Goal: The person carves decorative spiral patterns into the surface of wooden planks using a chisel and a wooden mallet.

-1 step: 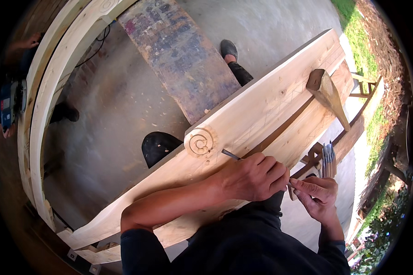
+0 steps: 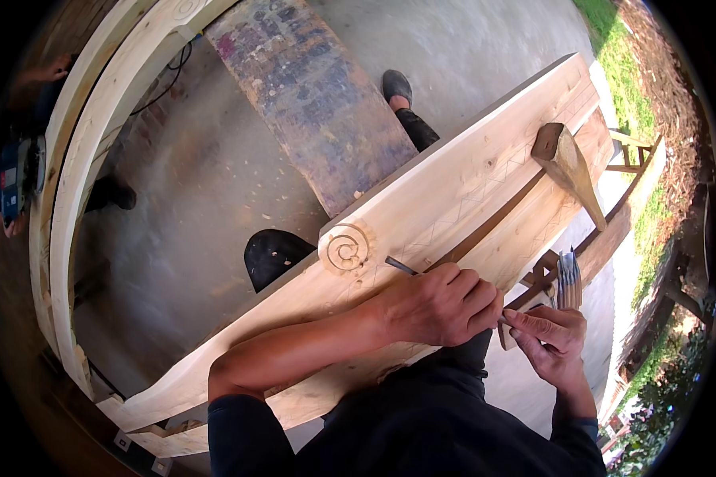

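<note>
My left hand (image 2: 449, 306) is closed in a fist over the long pale beam, wrapped round a slim carving chisel (image 2: 400, 265) whose metal blade sticks out to the left. Close beside it on the right, my right hand (image 2: 550, 338) pinches thumb and fingers together at the left fist; what lies between those fingertips is too small to make out. The pale wooden beam (image 2: 485, 159) runs diagonally below my hands, with a carved spiral (image 2: 348, 247) near its edge and pencilled zigzag lines further along. My left forearm rests across the wood.
A wooden mallet (image 2: 569, 163) lies on the beam at the right. Several slim tools (image 2: 569, 278) stand bunched beyond my right hand. A paint-stained plank (image 2: 310, 95) stretches away ahead. At far left, another person's hand (image 2: 13, 228) is at a blue power tool (image 2: 9, 183) by curved timbers (image 2: 79, 151).
</note>
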The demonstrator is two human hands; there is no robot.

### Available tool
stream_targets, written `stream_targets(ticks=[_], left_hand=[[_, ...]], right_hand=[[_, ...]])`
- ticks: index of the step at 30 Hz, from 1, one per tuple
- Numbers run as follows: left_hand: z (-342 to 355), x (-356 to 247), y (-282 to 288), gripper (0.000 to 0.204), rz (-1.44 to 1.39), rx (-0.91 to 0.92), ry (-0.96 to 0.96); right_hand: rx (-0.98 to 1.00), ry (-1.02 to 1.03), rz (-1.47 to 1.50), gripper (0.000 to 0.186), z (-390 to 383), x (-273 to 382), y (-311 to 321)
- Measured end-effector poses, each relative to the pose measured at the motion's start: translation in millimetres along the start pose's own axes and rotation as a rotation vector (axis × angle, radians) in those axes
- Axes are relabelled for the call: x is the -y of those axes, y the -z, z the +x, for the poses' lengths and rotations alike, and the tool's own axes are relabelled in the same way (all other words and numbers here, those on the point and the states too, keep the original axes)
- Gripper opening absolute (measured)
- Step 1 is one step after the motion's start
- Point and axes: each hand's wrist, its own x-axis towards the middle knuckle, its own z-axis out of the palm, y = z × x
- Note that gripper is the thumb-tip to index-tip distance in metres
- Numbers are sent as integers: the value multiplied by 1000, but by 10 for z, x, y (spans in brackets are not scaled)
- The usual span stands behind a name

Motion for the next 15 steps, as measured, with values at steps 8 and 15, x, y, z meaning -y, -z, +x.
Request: stream_targets(ticks=[8, 15], left_hand=[[-74, 34, -112, 38, -64, -77, 51], [-40, 71, -100, 37, -165, -57, 98]], right_hand=[[97, -22, 11, 35, 162, -4, 88], [92, -44, 0, 36, 219, 39, 93]])
